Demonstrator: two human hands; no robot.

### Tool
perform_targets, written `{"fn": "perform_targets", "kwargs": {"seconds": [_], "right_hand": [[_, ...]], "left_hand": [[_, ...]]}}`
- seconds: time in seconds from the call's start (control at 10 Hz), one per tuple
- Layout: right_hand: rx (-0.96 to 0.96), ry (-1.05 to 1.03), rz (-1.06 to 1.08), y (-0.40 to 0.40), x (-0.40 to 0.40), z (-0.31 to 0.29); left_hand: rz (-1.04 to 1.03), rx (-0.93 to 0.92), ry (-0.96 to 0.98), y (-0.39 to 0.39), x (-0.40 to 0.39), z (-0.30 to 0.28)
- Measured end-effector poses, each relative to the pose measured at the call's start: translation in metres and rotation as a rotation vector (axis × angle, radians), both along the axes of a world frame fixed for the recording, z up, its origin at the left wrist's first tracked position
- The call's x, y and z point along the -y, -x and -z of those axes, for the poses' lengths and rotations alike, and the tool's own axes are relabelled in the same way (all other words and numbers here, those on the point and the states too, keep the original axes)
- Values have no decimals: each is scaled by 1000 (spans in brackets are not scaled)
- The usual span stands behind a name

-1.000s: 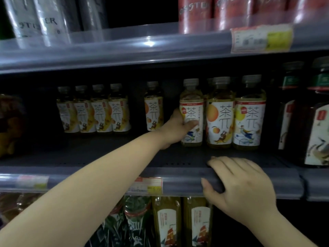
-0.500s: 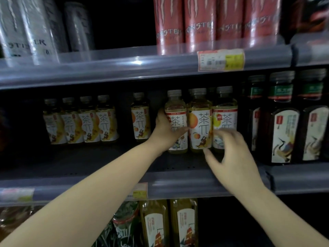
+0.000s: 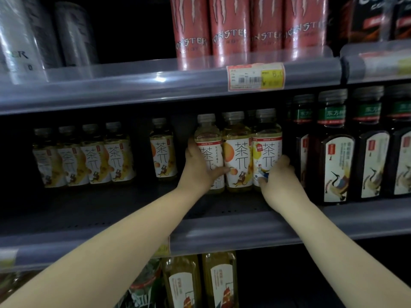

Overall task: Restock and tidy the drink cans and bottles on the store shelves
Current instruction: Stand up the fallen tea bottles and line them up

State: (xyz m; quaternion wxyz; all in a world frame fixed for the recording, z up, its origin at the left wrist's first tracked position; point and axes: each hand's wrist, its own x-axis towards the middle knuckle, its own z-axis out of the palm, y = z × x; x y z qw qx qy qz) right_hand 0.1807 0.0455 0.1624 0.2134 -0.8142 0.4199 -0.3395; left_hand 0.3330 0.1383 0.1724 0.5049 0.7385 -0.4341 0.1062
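Note:
Three yellow tea bottles with white labels stand side by side at the front of the middle shelf (image 3: pixel 222 227). My left hand (image 3: pixel 198 172) wraps around the left tea bottle (image 3: pixel 208 143). My right hand (image 3: pixel 278 176) grips the lower part of the right tea bottle (image 3: pixel 266 143). The middle tea bottle (image 3: pixel 236 152) stands between them, touching both. Further left and deeper in, a single tea bottle (image 3: pixel 162 152) stands alone, and a row of several tea bottles (image 3: pixel 84 158) stands beyond a gap.
Dark tea bottles with crane labels (image 3: pixel 335 165) fill the shelf to the right, close to my right hand. Pink Monster cans (image 3: pixel 229 30) and white cans (image 3: pixel 20 41) stand on the upper shelf. More yellow bottles (image 3: pixel 200 283) stand on the shelf below.
My right hand left the shelf edge, rose to the bottles and closed on the right bottle. My left hand has stayed on the left bottle. The view has shifted upward and right.

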Motion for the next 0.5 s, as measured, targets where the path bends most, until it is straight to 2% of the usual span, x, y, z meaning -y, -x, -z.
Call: {"fn": "perform_targets", "kwargs": {"seconds": [0.1, 0.2, 0.3, 0.4, 0.5], "right_hand": [[-56, 14, 43, -3, -3, -2], [-1, 36, 14, 3, -4, 0], [132, 135, -67, 13, -6, 3], [335, 255, -148, 23, -8, 8], [473, 451, -287, 44, -27, 14]], "left_hand": [[-2, -27, -10, 4, 0, -1], [19, -66, -52, 9, -4, -3], [-12, -48, -149, 21, -17, -8], [-43, 78, -190, 38, -36, -9], [-54, 184, -98, 64, -62, -2]]}}
